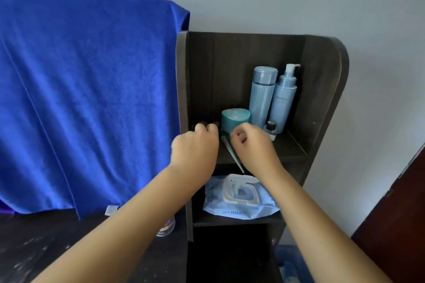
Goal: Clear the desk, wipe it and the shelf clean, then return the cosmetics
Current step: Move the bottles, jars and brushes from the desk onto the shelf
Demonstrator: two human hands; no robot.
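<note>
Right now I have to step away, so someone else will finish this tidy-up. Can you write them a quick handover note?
Left hand: closed around a small dark item at the left of the top shelf.
Right hand: curled on the same shelf, at the slim teal tool; grasp unclear.
On that shelf: teal jar, two blue bottles, small vial.
Wipes pack lies one shelf down.
A jar remains on the smudged desk.
Left: wiping and sorting; stage unclear.
</note>
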